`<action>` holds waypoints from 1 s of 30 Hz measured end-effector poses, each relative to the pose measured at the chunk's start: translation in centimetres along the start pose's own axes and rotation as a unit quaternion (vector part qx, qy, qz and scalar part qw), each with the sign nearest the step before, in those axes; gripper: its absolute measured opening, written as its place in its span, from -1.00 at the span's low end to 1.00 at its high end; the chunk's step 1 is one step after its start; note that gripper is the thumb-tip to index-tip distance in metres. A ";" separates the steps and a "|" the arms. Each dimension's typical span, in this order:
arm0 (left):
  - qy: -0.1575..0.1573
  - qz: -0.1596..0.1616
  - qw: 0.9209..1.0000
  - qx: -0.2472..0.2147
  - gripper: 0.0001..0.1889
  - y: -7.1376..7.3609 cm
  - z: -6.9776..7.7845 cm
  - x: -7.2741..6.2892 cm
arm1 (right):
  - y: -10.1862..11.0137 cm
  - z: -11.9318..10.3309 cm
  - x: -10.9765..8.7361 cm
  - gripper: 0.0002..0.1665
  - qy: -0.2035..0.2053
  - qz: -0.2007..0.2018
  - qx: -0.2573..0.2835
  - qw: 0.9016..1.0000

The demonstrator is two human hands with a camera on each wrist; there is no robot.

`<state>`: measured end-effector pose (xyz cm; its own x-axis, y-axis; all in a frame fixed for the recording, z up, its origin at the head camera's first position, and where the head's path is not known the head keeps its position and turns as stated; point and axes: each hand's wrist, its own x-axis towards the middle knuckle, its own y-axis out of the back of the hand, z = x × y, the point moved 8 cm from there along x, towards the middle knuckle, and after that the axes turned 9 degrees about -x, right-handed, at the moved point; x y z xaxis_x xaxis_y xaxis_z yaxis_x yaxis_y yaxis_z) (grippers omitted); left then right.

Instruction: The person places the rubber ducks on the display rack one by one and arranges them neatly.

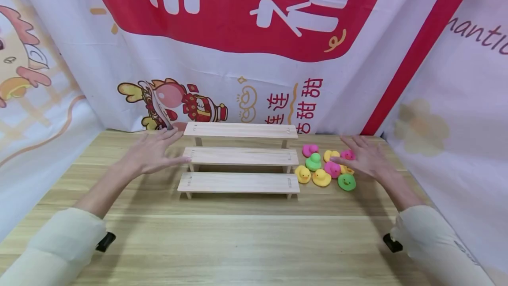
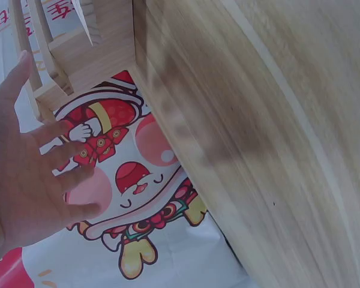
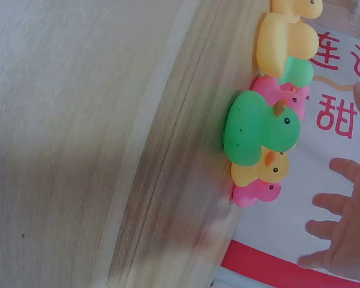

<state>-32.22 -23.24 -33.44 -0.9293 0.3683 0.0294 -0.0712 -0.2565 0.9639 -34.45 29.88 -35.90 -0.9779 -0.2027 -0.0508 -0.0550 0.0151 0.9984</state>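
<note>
A three-step wooden shelf [image 1: 238, 157] stands at the back middle of the table, its boards bare. My left hand [image 1: 152, 151] is held beside the shelf's left end with fingers spread, holding nothing; in the left wrist view the hand [image 2: 36, 174] shows straight fingers near the shelf's side [image 2: 102, 60]. Several toy ducks in yellow, pink and green cluster right of the shelf, among them a green duck [image 1: 347, 182] and a yellow duck [image 1: 321, 178]. Over the cluster's right side hovers my right hand [image 1: 367, 158], fingers extended. The right wrist view shows the green duck [image 3: 258, 129] apart from the fingers.
The wood-grain table [image 1: 238, 246] reaches back to a printed cloth [image 1: 234, 69] hung behind the shelf. More cloth hangs at the left [image 1: 39, 114] and right [image 1: 448, 100] sides. A pale seam [image 1: 246, 216] crosses the table in front of the shelf.
</note>
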 end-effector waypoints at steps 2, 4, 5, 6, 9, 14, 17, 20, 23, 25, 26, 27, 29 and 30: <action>-0.014 0.005 1.000 -0.018 -0.02 -0.1 0.3 0.0 | 0.2 -0.1 0.1 0.14 0.011 0.008 0.012 1.000; -0.027 0.012 0.999 -0.032 -0.07 -0.1 0.5 0.1 | 0.3 0.0 0.1 0.10 0.020 0.011 0.026 0.999; -0.032 0.013 0.999 -0.039 -0.10 -0.2 0.5 0.2 | 0.3 0.2 0.2 0.08 0.023 0.013 0.036 0.999; -0.037 0.015 0.998 -0.047 -0.12 -0.2 0.5 0.2 | 0.3 0.3 0.2 0.05 0.024 0.015 0.048 0.998; -0.045 0.018 0.996 -0.076 -0.19 -0.4 0.5 0.4 | 0.2 1.1 0.4 -0.02 0.019 0.016 0.086 0.996; -0.055 0.026 0.991 -0.121 -0.30 -0.4 0.5 0.7 | 0.0 2.3 0.3 -0.18 0.000 0.025 0.130 0.991; -0.061 0.029 0.987 -0.144 -0.33 -0.5 0.6 0.9 | 0.0 2.8 0.3 -0.34 -0.003 0.037 0.147 0.988; -0.065 0.030 0.984 -0.165 -0.35 -0.6 0.5 1.0 | 0.0 3.2 0.3 -0.50 0.000 0.048 0.151 0.987; -0.059 0.026 0.980 -0.187 -0.35 -0.7 0.4 1.2 | -0.3 3.4 0.3 -0.59 0.007 0.045 0.150 0.988; -0.052 0.021 0.978 -0.203 -0.35 -0.8 0.3 1.3 | -0.6 3.3 0.2 -0.64 0.012 0.041 0.151 0.988; -0.048 0.019 0.976 -0.212 -0.36 -0.9 0.2 1.3 | -0.7 3.3 0.2 -0.65 0.017 0.039 0.152 0.988; -0.045 0.016 0.974 -0.220 -0.35 -0.9 0.2 1.3 | -0.9 3.3 0.2 -0.67 0.020 0.035 0.154 0.987; -0.042 0.013 0.971 -0.234 -0.35 -1.0 0.1 1.5 | -1.1 3.1 0.1 -0.69 0.026 0.031 0.158 0.987; -0.041 0.011 0.970 -0.240 -0.35 -1.0 0.1 1.5 | -1.2 3.1 0.1 -0.68 0.026 0.028 0.162 0.986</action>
<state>-33.54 -22.33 -34.37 -0.9024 0.4217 0.0887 -0.2300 -0.6453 0.7285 -35.10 32.85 -37.18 -0.9701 -0.2421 0.0149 -0.0701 0.3385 0.9384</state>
